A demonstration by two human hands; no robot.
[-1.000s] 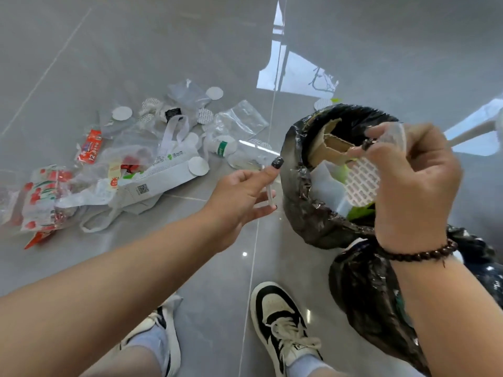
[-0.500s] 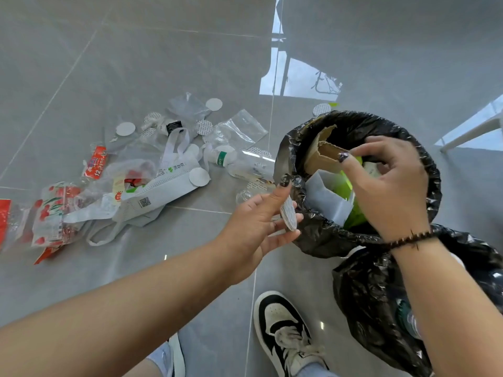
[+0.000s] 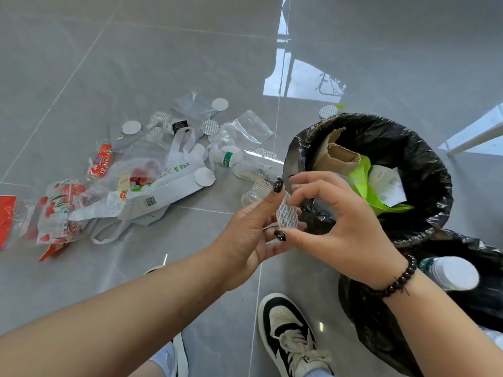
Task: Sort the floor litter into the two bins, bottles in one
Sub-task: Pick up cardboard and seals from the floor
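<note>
- Left hand (image 3: 245, 235) pinches patterned disc (image 3: 286, 215); right hand (image 3: 340, 227) fingertips meet it, hands together.
- Disc judged light, thin, floppy: grip by edge.

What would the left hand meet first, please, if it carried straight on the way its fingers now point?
Probably the right hand, which touches the round patterned seal that the left hand pinches. Beyond it lies the rim of the black-lined bin, though depth is unclear.
</note>
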